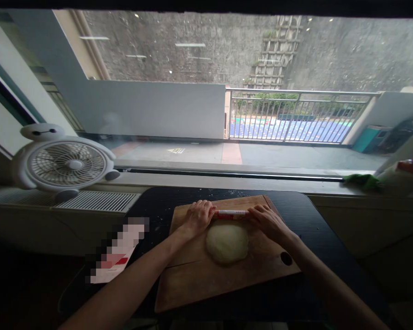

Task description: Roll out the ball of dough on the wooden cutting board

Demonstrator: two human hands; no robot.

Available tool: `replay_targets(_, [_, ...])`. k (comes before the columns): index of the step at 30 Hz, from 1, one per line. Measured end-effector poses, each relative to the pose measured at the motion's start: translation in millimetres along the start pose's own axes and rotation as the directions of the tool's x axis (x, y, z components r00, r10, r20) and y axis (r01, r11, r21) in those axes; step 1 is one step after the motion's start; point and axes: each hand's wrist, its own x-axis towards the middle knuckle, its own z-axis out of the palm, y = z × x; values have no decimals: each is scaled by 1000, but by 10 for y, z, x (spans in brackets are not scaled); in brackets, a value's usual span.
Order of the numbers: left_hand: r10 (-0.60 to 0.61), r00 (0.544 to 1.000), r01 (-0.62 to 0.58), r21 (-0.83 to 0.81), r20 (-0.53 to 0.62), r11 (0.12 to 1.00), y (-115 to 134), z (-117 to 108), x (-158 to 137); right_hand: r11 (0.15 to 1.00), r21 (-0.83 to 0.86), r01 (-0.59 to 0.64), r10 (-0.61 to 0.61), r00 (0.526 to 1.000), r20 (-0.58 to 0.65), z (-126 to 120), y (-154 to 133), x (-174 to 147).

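On a dark table (316,233) beneath a wide window, a wooden cutting board (189,288) lies at a slight angle, bearing a flattened round of pale dough (227,244) near its middle. Just beyond the dough, toward the window, a rolling pin (231,214) with a red-and-white printed band lies crosswise over the board. The left hand (200,214) grasps its left end, fingers curled over the top; the right hand (265,218) grasps its right end in like manner, the undersides of both grips being hidden. The printed band shows between the hands. Whether the pin touches the dough cannot be determined from this angle; both hands are on the far side of it. One dark round hole (286,259) is noted near the right edge of the board. White specks are visible on the tabletop, chiefly at the far edge. To the left of the board, beyond the left forearm, lies a pale pink packet (119,252), largely obscured by pixelation. A white figure-shaped fan (69,164) stands near the window at left, beside a slatted grille (99,201). A green cloth (363,182) rests at the right end of the sill (227,182)
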Motion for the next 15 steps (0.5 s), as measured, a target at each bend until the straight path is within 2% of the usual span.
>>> replay_targets(5, [-111,994,112,20,-7,994,-34,-43,-93,999,-37,-30,31,999,24,-34,-52,142])
replay_targets(8, [-69,997,69,-2,-40,998,-52,-73,-239,998,-45,45,-44,999,29,-55,-113,185])
replay_targets(11, [-41,996,41,-8,-74,999,-70,-61,-327,993,-62,99,-99,995,11,-65,-142,97])
replay_targets(15, [-94,984,82,-84,-150,993,-54,82,-194,993,-114,14,-12,1000,18,-69,-58,-191])
